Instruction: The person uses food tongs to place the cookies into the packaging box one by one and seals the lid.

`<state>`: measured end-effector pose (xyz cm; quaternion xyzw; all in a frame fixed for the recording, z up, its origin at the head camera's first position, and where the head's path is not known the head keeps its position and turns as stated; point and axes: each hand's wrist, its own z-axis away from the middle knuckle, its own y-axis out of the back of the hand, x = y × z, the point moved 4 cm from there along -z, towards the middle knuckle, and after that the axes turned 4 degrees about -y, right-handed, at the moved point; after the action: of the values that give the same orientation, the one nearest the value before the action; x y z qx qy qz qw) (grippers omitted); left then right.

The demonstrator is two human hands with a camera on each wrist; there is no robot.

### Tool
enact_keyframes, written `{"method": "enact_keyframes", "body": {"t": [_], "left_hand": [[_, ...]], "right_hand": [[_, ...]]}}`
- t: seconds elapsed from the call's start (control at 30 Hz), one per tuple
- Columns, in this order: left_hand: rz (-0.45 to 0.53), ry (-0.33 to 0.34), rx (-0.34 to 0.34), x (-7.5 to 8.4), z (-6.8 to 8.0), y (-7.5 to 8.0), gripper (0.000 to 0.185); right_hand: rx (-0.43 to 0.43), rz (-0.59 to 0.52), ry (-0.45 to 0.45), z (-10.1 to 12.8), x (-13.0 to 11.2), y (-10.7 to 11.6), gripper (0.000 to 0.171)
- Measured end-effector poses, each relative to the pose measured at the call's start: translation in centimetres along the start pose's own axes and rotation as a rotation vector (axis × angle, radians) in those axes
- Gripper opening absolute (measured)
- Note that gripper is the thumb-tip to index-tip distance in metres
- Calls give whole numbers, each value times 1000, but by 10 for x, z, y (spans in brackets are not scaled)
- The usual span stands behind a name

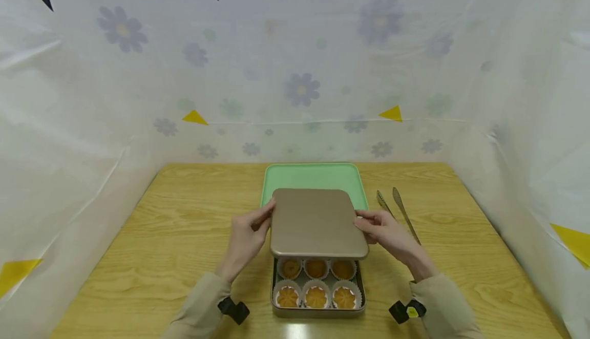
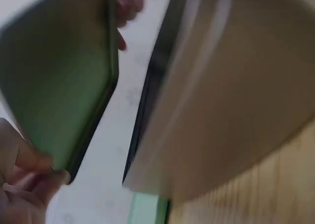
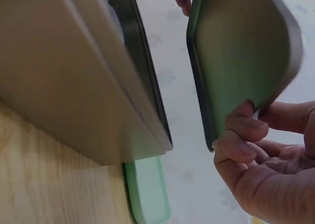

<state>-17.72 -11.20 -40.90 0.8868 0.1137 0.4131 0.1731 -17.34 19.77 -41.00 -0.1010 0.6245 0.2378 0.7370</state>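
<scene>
A wooden counter (image 1: pixel 161 247) stands inside a white floral sheet backdrop (image 1: pixel 299 72) hung with small triangular flags. Toward the back of the counter lies a mint-green tray (image 1: pixel 313 176), flat and partly covered from the camera by what is held in front of it. At the near edge sits a gold-coloured baking tin (image 1: pixel 318 308), its front part uncovered.

The tin's lid (image 1: pixel 317 222) is lifted clear of the tin and held level between both hands, above the tin's rear half and the green tray's front edge. The left hand (image 1: pixel 249 236) grips the lid's left edge, fingers curled round the rim; the right hand (image 1: pixel 384 234) grips the right edge the same way, thumb on top. The right wrist view shows the right hand's thumb and fingers (image 3: pixel 243 135) pinching the lid's rim, with a gap between lid and tin.

Just right of the tray and lid, beyond the right hand, lie metal tongs (image 1: pixel 400 211).

In the tin's open part stand six small cakes (image 1: pixel 316 282) in white paper cups, two rows of three.
</scene>
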Motion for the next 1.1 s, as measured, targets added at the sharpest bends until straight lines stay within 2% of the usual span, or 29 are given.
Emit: {"method": "enact_keyframes", "body": {"t": [0.07, 0.13, 0.27, 0.33, 0.43, 0.5, 0.63, 0.83, 1.1], "left_hand": [[95, 144, -62, -1, 5, -3, 48], [176, 240, -117, -1, 10, -5, 53], [309, 339, -200, 3, 19, -8, 52], [304, 381, -237, 6, 23, -9, 56], [272, 432, -293, 10, 29, -11, 64], [232, 429, -315, 11, 31, -12, 65], [186, 429, -327, 13, 34, -13, 62], [166, 454, -340, 15, 37, -14, 62], [116, 464, -369, 21, 42, -14, 63]], "right_hand": [[-25, 30, 11, 1, 4, -3, 60], [-24, 88, 22, 3, 6, -6, 56], [8, 290, 41, 7, 10, -14, 50], [13, 391, 34, 9, 11, -18, 50], [-12, 469, 18, 11, 11, -24, 53], [-22, 490, 3, 13, 11, -27, 53], [-42, 492, -9, 14, 11, -32, 40], [-74, 481, -48, 16, 15, -33, 27], [-95, 480, -76, 21, 17, -35, 26]]}}
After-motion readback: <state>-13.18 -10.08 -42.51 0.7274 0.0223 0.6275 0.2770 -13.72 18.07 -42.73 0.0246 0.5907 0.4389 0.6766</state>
